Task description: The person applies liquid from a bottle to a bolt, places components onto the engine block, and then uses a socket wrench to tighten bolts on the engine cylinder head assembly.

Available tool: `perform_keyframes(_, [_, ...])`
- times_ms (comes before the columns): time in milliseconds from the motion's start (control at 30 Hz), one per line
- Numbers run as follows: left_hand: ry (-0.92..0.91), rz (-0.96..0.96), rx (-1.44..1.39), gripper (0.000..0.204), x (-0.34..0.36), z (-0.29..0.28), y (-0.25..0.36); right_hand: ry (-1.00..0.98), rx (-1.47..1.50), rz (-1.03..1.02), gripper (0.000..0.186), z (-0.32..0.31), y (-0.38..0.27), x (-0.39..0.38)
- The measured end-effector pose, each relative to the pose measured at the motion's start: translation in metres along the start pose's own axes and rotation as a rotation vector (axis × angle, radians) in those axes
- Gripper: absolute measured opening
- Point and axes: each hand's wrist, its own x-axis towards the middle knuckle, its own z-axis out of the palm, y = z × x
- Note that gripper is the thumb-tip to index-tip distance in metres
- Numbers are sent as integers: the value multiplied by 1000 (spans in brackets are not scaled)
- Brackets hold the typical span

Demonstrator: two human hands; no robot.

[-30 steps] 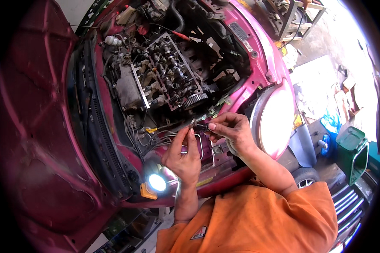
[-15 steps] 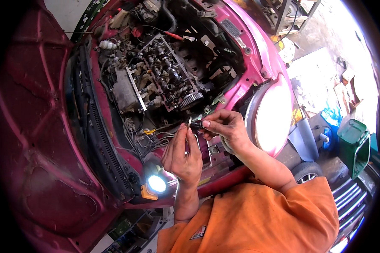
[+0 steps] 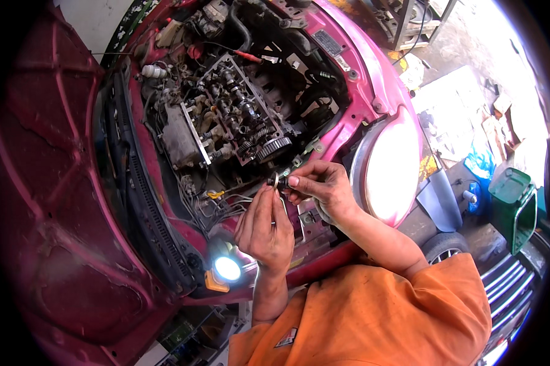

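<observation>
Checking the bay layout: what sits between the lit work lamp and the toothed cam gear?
In the head view, the left hand lies between lamp and gear.

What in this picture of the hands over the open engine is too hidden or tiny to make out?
- Small dark part, head view: pinched between both hands, too small to name.
- Left hand: only its back shows, so its grip is hidden.
- Right hand: its fingers cover part of the piece.
- Work light: glare washes out its body.
- Engine bay: its lower depths are lost in shadow.
</observation>
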Motion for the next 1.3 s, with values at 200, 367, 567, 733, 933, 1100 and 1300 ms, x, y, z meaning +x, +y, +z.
perform_keyframes(200, [-27, 34, 34, 10, -3, 2, 5, -10, -5, -13, 14, -1, 0, -1])
perform_keyframes(367, [-45, 139, 63, 16, -4, -1, 7, -34, 76, -47, 14, -3, 4, -1])
perform_keyframes(567, [20, 59, -55, 18, -11, -18, 10, -211, 120, -64, 19, -3, 0, -3])
perform_keyframes(733, [-86, -573, -622, 30, -19, -25, -14, -259, 61, -92, 25, -5, 1, 2])
perform_keyframes(933, [-82, -719, -1042, 31, -21, -10, -25, -235, 51, -54, 30, 0, 7, 8])
perform_keyframes(1100, [-1, -859, -929, 22, -21, -14, -55, -250, 13, -162, 34, -8, -12, 31])
perform_keyframes(1300, [20, -935, -918, 16, -28, 7, -111, -369, -116, -65, 31, -3, -33, 65])
